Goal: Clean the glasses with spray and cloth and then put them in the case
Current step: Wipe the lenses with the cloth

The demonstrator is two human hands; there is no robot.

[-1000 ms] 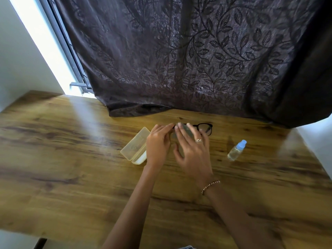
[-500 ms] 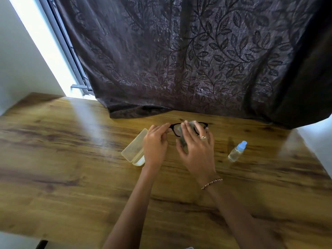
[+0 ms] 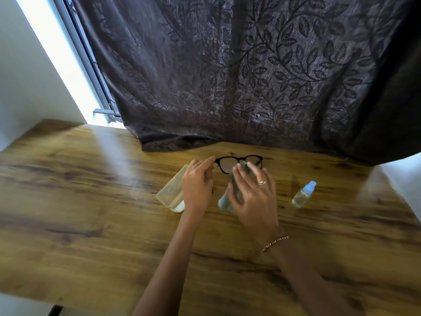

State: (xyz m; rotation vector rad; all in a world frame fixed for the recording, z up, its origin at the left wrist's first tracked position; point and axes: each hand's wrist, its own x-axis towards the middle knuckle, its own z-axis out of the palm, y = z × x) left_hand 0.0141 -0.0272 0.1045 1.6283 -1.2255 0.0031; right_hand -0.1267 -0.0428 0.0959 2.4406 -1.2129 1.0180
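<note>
Black-framed glasses point(image 3: 230, 164) are held upright above the wooden table, lenses facing me. My left hand point(image 3: 197, 187) pinches the frame's left end. My right hand point(image 3: 251, 192) grips a grey-blue cloth point(image 3: 227, 197) and presses it against the right lens, so part of that lens is hidden. An open, pale translucent case point(image 3: 172, 192) lies on the table just left of my left hand. A small clear spray bottle point(image 3: 303, 195) with a blue cap stands to the right of my right hand.
The wooden table point(image 3: 91, 213) stretches wide to the left and toward me. A dark leaf-patterned curtain point(image 3: 250, 76) hangs behind, its hem resting on the table's far edge. A bright window strip point(image 3: 68, 65) is at the left.
The glasses rose and turned so both lenses show more fully. My right hand slid the cloth from the left lens toward the right lens, and the cloth now hangs below my palm.
</note>
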